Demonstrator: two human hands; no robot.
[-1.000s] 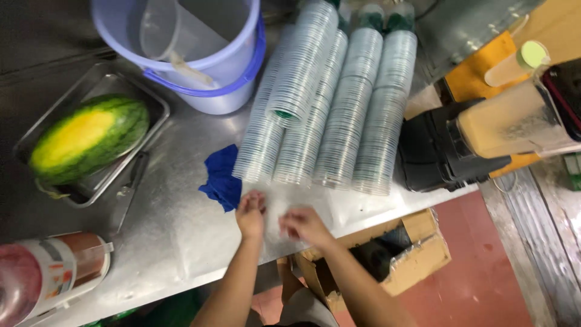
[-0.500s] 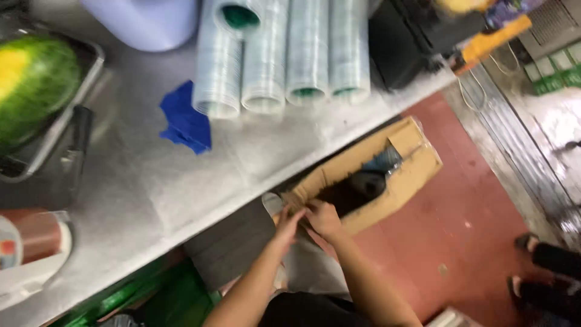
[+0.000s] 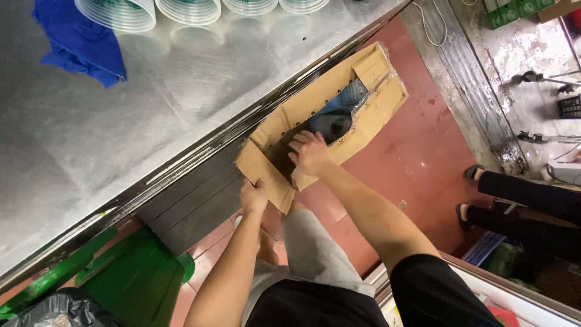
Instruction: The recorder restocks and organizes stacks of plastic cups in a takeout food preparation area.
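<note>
Both hands dropped from counter edge to cardboard box (image 3: 369, 91), left hand (image 3: 254, 197) gripping its near flap, right hand (image 3: 310, 152) spread inside, possibly touching dark contents.

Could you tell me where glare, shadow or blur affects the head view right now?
Head view: broad soft glare on the steel counter; the cardboard box interior is in deep shadow around the right hand; the left hand on the box flap is evenly lit; edges look slightly soft, wide-angle stretched.
</note>
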